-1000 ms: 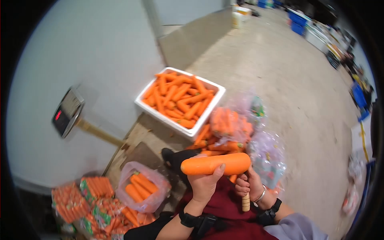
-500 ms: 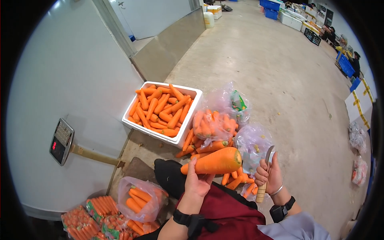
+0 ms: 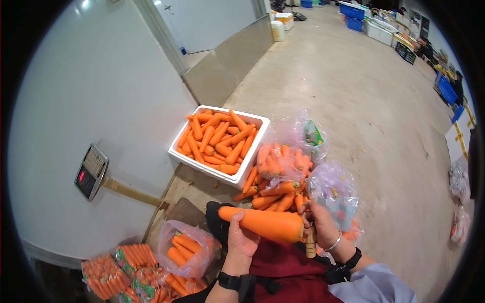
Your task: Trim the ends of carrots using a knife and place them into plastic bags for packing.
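Carrot [image 3: 270, 223] sideways, thick end facing right hand [image 3: 322, 225]!
Left hand's [image 3: 244, 240] fingers clamp it, right's a wooden handle [image 3: 310, 246]; green-printed packets [image 3: 135, 255] left of carrot.

A left hand [image 3: 243, 238] grips a large carrot [image 3: 268, 223], its broad end beside a wooden-handled knife [image 3: 310, 244] in the right hand [image 3: 322, 223].

The carrot [image 3: 268, 224] looks smooth with a soft sheen; the knife handle [image 3: 310, 245] is matt wood. Near the left edge of the floor [image 3: 374, 121], itself faintly glossy, the foam box [image 3: 209, 172] looks matt. The plastic bags [image 3: 336, 184] are glossy and crinkled, the bracelet [image 3: 333, 243] shiny metal, the lap cloth [image 3: 290, 275] dull.
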The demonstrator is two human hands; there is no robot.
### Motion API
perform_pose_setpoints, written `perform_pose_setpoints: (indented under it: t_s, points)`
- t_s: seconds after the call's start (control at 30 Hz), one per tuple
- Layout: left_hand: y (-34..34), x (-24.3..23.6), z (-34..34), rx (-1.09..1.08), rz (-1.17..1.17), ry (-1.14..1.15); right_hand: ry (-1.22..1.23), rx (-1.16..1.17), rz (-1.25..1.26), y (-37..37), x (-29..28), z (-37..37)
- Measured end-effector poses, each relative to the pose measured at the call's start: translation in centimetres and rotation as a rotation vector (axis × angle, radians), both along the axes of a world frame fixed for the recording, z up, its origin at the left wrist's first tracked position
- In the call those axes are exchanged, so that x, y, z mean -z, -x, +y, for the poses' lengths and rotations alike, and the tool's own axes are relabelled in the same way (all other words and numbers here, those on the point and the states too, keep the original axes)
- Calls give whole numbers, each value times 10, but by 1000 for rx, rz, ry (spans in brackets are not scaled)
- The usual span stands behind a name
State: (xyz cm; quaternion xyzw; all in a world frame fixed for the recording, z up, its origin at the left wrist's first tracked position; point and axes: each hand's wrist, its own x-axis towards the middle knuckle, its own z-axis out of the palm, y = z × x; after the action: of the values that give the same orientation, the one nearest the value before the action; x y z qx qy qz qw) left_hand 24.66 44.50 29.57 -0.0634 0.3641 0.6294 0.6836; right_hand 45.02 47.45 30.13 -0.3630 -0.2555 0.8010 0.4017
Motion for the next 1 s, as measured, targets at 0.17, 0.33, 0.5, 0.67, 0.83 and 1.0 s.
perform_pose_setpoints:
  t_s: [0.17, 0.33, 0.5, 0.67, 0.83, 1.0]
  points:
    - [19, -34, -13, 141, 787, -576, -67, -101, -93, 9, -7, 10]
    - [30, -73, -34, 482, 1330, -485, -485, -312, -216, 52, -34, 11]
    - [30, -74, -41, 609, 1737, -457, -931, -488, -362, 57, -45, 17]
    - [31, -69, -44, 628, 1956, -519, -1143, -619, -474, 59, -37, 16]
    - [29, -66, -47, 647, 1992, -406, -1054, -639, -463, 59, -23, 6]
    - [39, -36, -46, 736, 1800, -276, -977, -418, -461, 66, -14, -5]
